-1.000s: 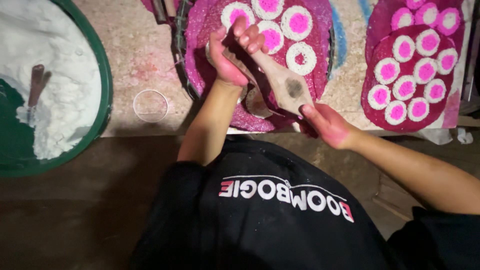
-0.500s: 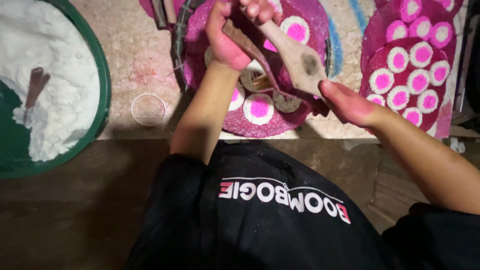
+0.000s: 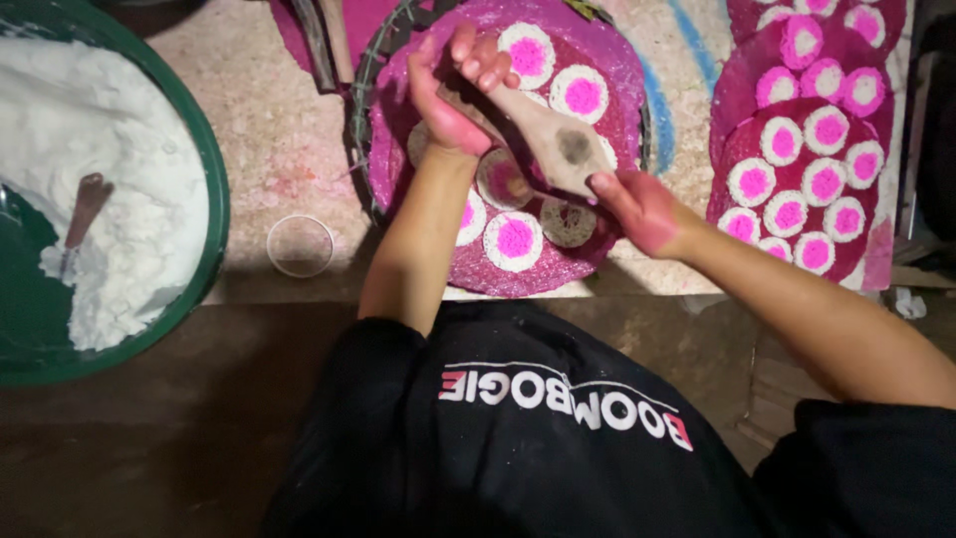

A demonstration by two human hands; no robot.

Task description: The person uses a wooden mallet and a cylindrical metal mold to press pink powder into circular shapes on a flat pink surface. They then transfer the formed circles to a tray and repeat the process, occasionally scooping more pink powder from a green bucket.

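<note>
Over the pink tray [image 3: 617,70], both hands' fingers [image 3: 468,55] stay clamped on the lowered wooden mould [image 3: 543,134].

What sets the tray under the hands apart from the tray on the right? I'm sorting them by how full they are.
The round tray under the hands shows bare purple gaps between its few cakes; the right tray is packed with cakes. The wooden mold, held by the left hand and right hand, hangs over the first; nothing covers the second. Both are purple and hold white cakes with pink middles.

Speckled beige worktop [image 3: 279,149], dim brown floor [image 3: 149,448], perhaps wood.
</note>
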